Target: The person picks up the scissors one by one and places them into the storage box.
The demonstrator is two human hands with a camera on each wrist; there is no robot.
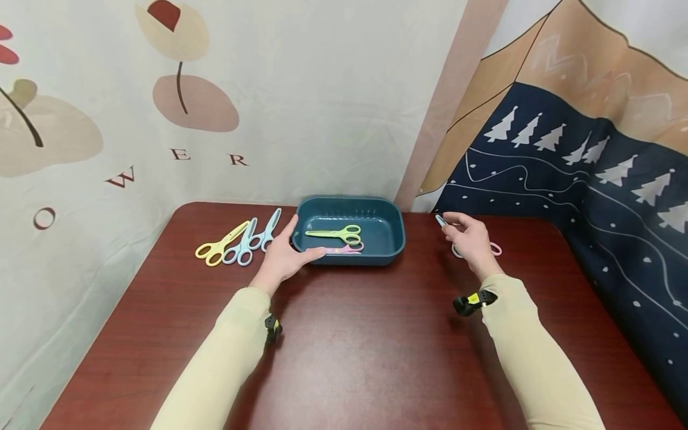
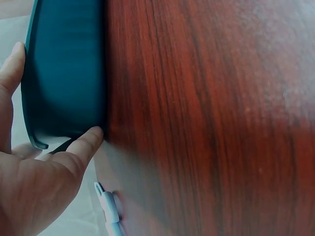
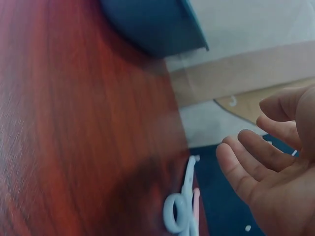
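My left hand [image 1: 283, 255] grips the near left corner of a dark teal plastic basin [image 1: 387, 259], its thumb along the front rim and its fingers at the left side. Inside the basin lie green scissors [image 1: 325, 233] and, partly hidden, pink scissors [image 1: 349, 249]. Over on the right, my right hand [image 1: 472, 242] hovers above light blue scissors [image 1: 440, 220] and pink scissors [image 1: 496, 249], hiding much of both. From the right wrist, that hand [image 3: 270, 172] shows bent, spread fingers with nothing between them, apart from the blue scissors [image 3: 187, 184].
Left of the basin, yellow scissors [image 1: 228, 240] and two light blue scissors [image 1: 245, 242] lie side by side on the reddish-brown table [image 1: 365, 346]. Printed cloth [image 1: 322, 119] hangs behind the table and along its right side.
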